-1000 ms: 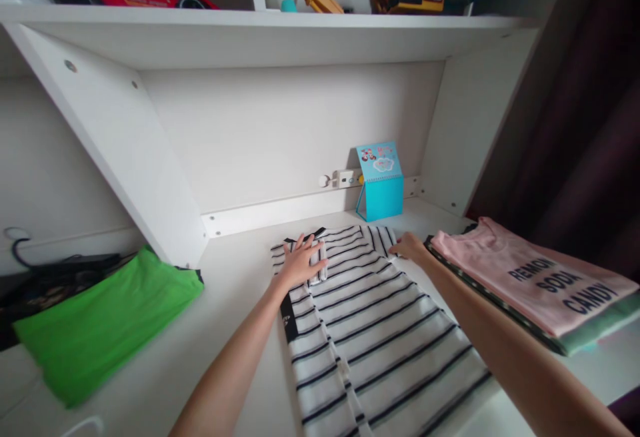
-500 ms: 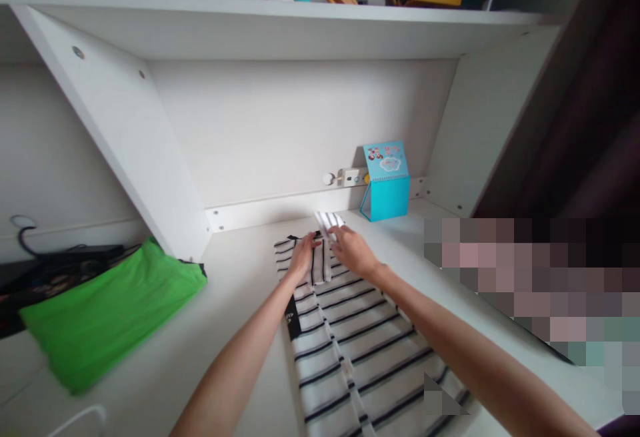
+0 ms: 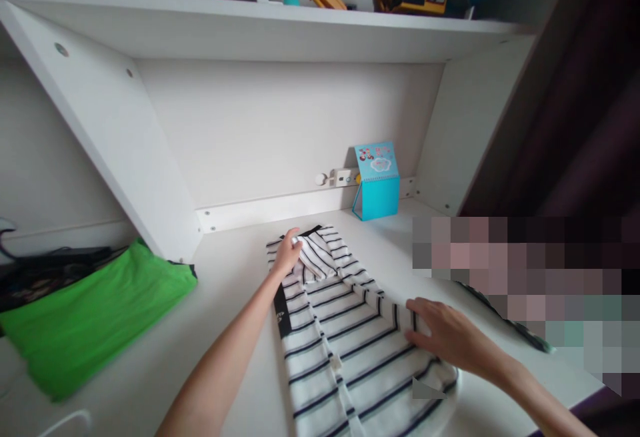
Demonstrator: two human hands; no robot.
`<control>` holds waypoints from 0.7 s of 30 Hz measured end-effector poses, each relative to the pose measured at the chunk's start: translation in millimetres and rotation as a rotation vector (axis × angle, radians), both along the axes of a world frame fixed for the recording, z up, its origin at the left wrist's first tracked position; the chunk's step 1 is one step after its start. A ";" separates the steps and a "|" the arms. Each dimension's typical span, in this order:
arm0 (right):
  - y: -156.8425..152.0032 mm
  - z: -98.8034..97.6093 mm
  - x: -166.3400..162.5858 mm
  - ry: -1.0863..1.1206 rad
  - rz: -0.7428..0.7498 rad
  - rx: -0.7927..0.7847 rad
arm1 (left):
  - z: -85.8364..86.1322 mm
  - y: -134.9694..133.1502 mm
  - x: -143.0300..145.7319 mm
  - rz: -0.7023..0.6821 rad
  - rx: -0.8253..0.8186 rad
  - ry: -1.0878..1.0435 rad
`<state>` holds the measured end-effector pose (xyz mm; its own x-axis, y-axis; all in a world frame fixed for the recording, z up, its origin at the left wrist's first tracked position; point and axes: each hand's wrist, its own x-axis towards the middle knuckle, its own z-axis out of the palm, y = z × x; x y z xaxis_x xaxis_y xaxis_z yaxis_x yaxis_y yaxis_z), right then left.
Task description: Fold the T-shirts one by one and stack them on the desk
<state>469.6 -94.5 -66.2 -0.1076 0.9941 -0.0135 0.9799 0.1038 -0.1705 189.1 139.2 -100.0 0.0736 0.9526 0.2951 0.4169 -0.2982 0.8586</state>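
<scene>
The striped shirt (image 3: pixel 350 350) lies in the middle of the white surface (image 3: pixel 225 267), with its upper end toward the back edge and its lower end leaving the view at the near side. It is probably light, soft and thin, not fragile, but easy to wrinkle or shift. The long side edge seems the best place to take hold of it, with a second light hold near the upper end, so that the layers stay together.

Of the two hands, the left hand (image 3: pixel 287 255) is at the upper left corner of the shirt, thumb and fingers near each other, touching the folded flap (image 3: pixel 317 257), perhaps a sleeve. I cannot tell whether it pinches the cloth or only presses on it. The right hand (image 3: pixel 445 329) is half curled at the right side, and appears to grasp the raised side edge loosely between thumb and fingers.

Farther out, the blue calendar (image 3: pixel 379 190) stands near the back edge of the surface, and a green cloth (image 3: pixel 100 317) lies toward the left edge. At the right, a pixelated patch hides most of what is there.
</scene>
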 end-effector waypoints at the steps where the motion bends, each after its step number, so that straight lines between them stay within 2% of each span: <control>1: -3.0 -1.4 5.1 0.015 0.012 0.016 | 1.4 -0.4 0.0 -0.013 0.013 0.011; 4: -10.8 4.9 6.1 0.005 0.008 0.058 | 5.0 -1.3 0.7 -0.058 0.048 0.040; 8: -32.4 25.1 -21.4 0.009 0.002 0.071 | 7.4 2.3 0.9 -0.065 0.052 0.078; 10: -46.6 36.6 -37.2 0.101 0.118 0.013 | 8.2 4.6 -1.3 -0.037 0.040 0.109; 13: -52.8 54.9 -47.5 0.310 0.388 -0.270 | 11.5 2.2 -3.6 0.002 0.019 0.184; 15: -33.9 64.5 -43.1 0.489 0.493 -0.458 | 16.2 -6.7 1.0 0.042 0.038 0.230; 16: -16.0 67.3 -38.6 0.567 0.490 -0.491 | 19.1 -13.8 6.4 0.062 0.077 0.270; 18: 34.5 67.5 -29.0 0.641 0.384 -0.424 | 25.3 -33.2 23.4 0.045 0.188 0.398; 19: 64.6 64.9 -25.2 0.614 0.277 -0.319 | 27.9 -45.4 34.1 -0.014 0.243 0.480; 21: 126.2 55.5 -21.9 0.568 0.150 -0.223 | 31.4 -73.5 56.2 -0.238 0.298 0.614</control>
